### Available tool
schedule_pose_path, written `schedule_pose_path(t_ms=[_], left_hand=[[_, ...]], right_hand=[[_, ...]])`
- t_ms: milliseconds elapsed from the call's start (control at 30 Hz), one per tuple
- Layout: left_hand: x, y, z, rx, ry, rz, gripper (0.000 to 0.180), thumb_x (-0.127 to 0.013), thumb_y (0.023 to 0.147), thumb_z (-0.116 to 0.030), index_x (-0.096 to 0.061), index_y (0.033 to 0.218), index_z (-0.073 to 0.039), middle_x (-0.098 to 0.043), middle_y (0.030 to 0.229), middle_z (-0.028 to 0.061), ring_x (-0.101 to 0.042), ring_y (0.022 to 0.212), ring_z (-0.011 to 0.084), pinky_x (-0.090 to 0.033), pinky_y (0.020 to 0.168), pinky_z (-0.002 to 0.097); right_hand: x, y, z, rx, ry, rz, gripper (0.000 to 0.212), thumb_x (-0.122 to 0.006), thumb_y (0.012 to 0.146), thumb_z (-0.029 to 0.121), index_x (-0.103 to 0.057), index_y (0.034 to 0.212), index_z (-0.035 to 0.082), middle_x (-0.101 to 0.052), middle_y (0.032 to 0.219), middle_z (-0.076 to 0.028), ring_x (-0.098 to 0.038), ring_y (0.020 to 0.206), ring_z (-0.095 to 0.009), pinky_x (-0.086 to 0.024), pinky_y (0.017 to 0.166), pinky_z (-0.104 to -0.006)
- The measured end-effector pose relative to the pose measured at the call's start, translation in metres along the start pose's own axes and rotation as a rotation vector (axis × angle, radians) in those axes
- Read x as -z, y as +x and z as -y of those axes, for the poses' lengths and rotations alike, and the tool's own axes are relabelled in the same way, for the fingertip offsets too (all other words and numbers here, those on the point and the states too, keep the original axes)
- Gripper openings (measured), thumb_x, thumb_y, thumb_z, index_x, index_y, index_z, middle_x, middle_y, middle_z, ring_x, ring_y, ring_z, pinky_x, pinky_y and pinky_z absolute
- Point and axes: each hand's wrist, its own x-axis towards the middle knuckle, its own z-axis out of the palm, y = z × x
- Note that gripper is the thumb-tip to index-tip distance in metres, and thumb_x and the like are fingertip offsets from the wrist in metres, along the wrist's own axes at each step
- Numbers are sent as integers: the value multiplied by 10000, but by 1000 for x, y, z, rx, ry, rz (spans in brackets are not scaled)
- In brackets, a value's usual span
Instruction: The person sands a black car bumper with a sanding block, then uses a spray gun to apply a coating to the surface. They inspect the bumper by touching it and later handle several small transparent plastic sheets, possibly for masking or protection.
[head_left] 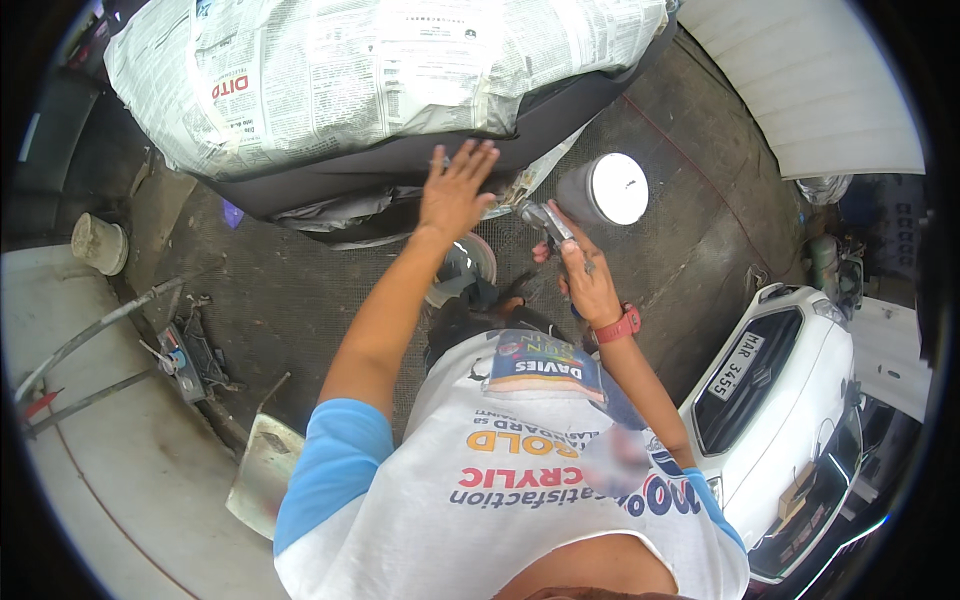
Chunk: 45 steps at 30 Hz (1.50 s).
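The left hand (455,200) spreads its fingers wide, holding nothing, on or just over the dark panel (380,165), perhaps to feel it; the right hand (590,285) curls its fingers round a spray gun (547,218) at eleven o'clock, seemingly for control. A lidded bucket (620,190) crowds one o'clock; floor (700,240) gives room toward three.

At the lower right of the frame we see a white car (800,430), and at the upper right a large pale panel (810,75). On the left we find a grimy bucket (98,246), a purple scrap (231,213) on the dark floor (300,295), and, lower down, a metal mechanism (192,358) beside a curved bar (95,327).
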Motion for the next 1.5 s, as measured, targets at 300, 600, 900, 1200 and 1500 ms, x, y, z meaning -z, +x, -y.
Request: schedule_pose_path(t_ms=[300,600,900,1200,1500], left_hand=[[-15,-80,83,445,0,-152,859,-517,1080,-574,-211,1741,-118,-222,1803,138,-163,1672,346,-92,1325,634],[-40,-30,-16,397,-186,-190,1025,-511,1062,-624,-175,1659,138,-111,1721,429,-113,1613,586,-90,1310,656],[-48,35,-139,-47,-81,221,951,-529,1061,-567,-155,1717,11,-112,1783,295,-98,1665,446,-58,1344,576],[-20,7,-39,-18,-23,22,841,-581,1063,-466,-249,1725,-67,-206,1800,176,-177,1664,384,-123,1326,613],[-21,30,-88,12,-5,65,970,-669,1006,-511,-231,1710,-8,-145,1738,374,-163,1560,658,-133,1302,657]], right_hand=[[-18,-2,13,31,-37,142,562,-549,1127,378,-522,1619,109,-775,1021,-151,-717,952,-187,-557,942,-361],[3,-13,-10,0,5,51,573,-550,1126,403,-523,1620,115,-775,1020,-128,-707,954,-184,-559,944,-360],[31,-14,-14,-4,41,7,596,-551,1125,429,-528,1611,85,-774,1039,-118,-716,983,-182,-560,966,-358],[60,-15,-21,46,39,-62,607,-557,1117,443,-544,1592,65,-781,1024,-150,-724,1006,-210,-540,993,-376],[84,-9,-24,43,92,-84,592,-562,1118,405,-539,1596,57,-768,1017,-118,-699,994,-184,-534,999,-368]])
